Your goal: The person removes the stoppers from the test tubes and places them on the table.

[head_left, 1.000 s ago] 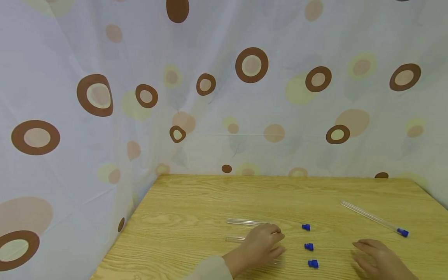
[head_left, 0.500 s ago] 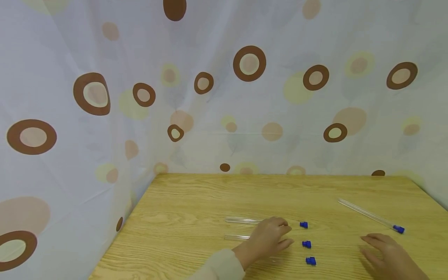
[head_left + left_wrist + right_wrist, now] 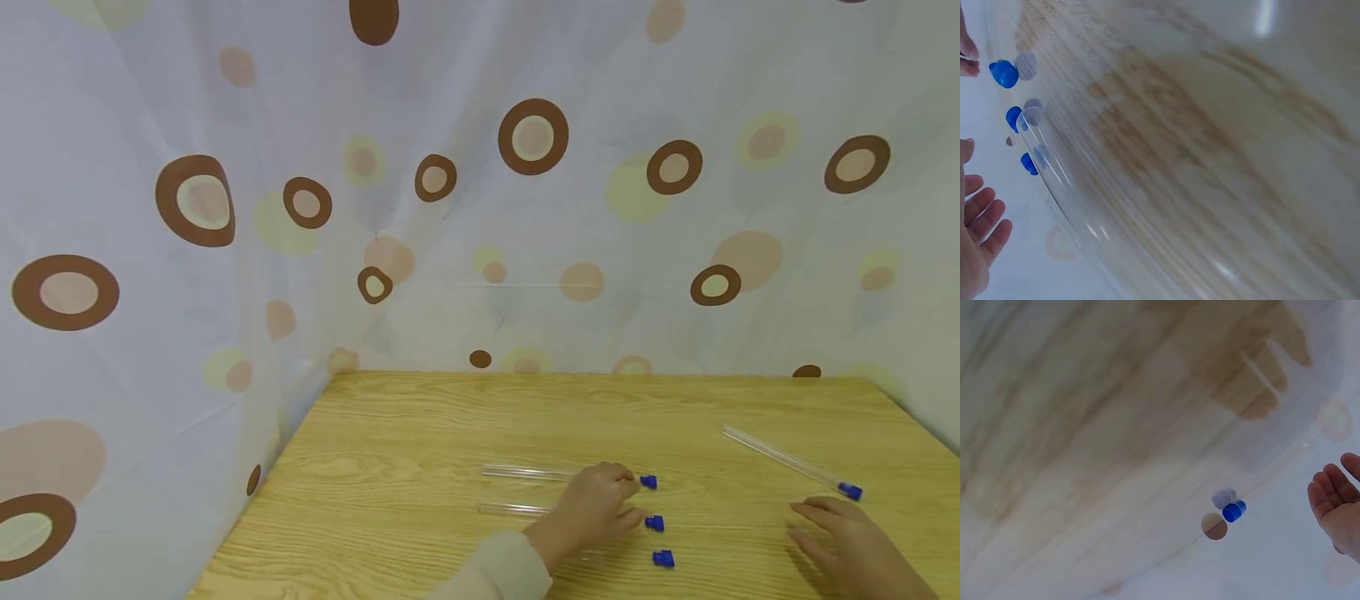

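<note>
In the head view my left hand [image 3: 596,504] hovers over the table with fingers extended to the right, its fingertips close to the top two blue caps. Whether they touch the top cap [image 3: 648,482], I cannot tell. A middle cap [image 3: 655,523] and a lower cap [image 3: 663,558] lie below it in a column. Two clear tubes [image 3: 525,472] [image 3: 510,508] run partly under this hand; a third tube [image 3: 591,557] shows only at its end. My right hand [image 3: 855,542] stays at the right with loosely bent fingers, holding nothing, below a capped tube [image 3: 787,460].
The wood-grain table [image 3: 405,433] stands against a patterned curtain [image 3: 450,333] at the back and left. The capped tube lies slanted at the right, its blue cap [image 3: 850,491] toward the right hand.
My left hand has moved to the right, from over the tubes toward the caps. My right hand has also shifted a little to the right. The tubes and caps keep their layout.
</note>
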`<state>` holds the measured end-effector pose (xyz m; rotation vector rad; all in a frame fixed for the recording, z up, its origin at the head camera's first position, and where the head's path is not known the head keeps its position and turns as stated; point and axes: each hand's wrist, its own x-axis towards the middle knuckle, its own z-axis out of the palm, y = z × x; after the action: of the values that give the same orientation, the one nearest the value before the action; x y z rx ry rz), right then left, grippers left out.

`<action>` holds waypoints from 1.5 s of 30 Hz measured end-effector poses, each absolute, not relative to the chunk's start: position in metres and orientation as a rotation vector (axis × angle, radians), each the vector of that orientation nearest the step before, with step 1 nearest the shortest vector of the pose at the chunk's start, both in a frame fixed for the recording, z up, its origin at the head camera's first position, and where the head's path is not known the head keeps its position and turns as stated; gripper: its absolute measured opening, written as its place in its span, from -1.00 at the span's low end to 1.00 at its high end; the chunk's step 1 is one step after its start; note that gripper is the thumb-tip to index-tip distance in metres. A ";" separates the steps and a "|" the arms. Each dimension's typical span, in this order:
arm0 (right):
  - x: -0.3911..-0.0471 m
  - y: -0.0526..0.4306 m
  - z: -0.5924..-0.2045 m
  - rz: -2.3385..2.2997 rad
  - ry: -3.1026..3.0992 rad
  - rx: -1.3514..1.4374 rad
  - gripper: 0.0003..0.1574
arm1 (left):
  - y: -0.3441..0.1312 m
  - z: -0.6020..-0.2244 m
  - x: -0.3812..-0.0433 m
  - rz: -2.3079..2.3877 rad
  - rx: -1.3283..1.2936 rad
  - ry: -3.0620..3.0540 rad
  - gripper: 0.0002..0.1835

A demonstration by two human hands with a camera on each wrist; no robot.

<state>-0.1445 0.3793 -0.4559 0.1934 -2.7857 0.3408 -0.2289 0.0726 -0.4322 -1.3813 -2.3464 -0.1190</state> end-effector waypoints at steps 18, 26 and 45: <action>-0.146 0.396 -0.458 0.362 -2.771 0.125 -0.55 | 0.109 -0.430 -0.229 -0.053 -1.331 -2.334 -0.63; -0.148 0.404 -0.464 0.347 -2.672 0.140 -0.57 | 0.120 -0.428 -0.227 -0.059 -1.352 -2.399 -0.61; -0.166 0.427 -0.459 0.314 -2.721 0.113 -0.61 | 0.143 -0.425 -0.221 0.079 -1.281 -2.519 -0.58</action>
<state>-0.1660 0.4272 -0.4586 0.1128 -2.7212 0.3138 -0.2205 0.1430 -0.4251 -1.2815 -2.5186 0.0792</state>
